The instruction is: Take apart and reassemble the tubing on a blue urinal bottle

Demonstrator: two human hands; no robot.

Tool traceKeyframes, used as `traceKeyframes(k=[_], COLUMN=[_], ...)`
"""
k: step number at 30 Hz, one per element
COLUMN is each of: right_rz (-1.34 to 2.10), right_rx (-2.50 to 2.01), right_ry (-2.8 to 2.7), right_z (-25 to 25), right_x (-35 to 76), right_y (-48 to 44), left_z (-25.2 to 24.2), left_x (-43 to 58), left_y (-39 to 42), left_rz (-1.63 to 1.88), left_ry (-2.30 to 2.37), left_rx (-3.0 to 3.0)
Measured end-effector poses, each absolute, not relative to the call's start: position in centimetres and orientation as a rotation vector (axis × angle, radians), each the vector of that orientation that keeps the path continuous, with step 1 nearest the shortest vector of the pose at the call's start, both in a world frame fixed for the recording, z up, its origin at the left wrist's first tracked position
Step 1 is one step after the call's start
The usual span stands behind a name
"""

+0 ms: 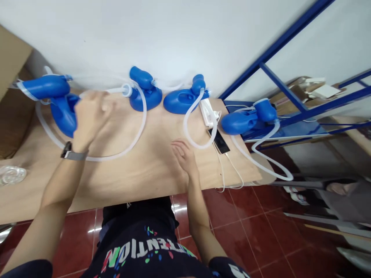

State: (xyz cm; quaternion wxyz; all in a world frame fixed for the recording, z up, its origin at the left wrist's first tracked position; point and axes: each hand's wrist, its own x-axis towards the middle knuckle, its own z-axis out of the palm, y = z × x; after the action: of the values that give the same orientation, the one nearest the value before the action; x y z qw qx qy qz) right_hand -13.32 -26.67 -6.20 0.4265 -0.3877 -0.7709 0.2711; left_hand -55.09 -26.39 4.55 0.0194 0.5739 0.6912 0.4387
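My left hand (92,116), with a watch on the wrist, reaches to the far left of the wooden table (139,170) and lies against a blue plastic vessel (64,116); the fingers are smeared by motion. A second blue vessel (43,87) lies just behind it. A clear tube (136,133) loops from there across the table. My right hand (184,156) rests flat on the table's middle, fingers stretched out, holding nothing. More blue vessels sit along the wall: one (145,92) at centre, another (182,99) beside it, a third (246,117) at the right edge.
A white power strip (208,112) and a dark phone (219,142) with a white cable lie at the table's right. A blue metal rack (290,88) stands to the right. A cardboard box (11,58) is at far left, and a clear plastic item (11,174) lies near the left edge.
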Motion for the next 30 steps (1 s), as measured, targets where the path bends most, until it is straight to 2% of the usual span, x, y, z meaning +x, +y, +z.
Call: traceKeyframes(k=[3,8,18,25,30], right_rz=[0.891,1.066,1.070,1.173,1.219], right_rx=[-0.979,-1.147,-1.294,-1.231,-1.186], right_ry=[-1.969,-1.837,-1.675,-1.713,-1.751], right_z=[-8.2,-10.8,-11.8,-11.8,-11.7], right_x=[-14.6,-13.4,-10.4,-10.7,-10.4], right_y=[-28.8,-32.3,-33.0,-33.3,-33.6], left_z=[5.8,3.8,-0.4,-0.9,-0.7], left_x=[-61.4,-65.1,-61.2,-57.7,-54.5], left_y=[-28.4,-29.1,-27.8,-30.8,-33.3], left_rz=[1.367,1.170,1.379,1.259,1.301], left_ry=[2.565,2.438,2.421,2.606,2.660], left_rx=[1.471,1.519,1.257,1.200,1.191])
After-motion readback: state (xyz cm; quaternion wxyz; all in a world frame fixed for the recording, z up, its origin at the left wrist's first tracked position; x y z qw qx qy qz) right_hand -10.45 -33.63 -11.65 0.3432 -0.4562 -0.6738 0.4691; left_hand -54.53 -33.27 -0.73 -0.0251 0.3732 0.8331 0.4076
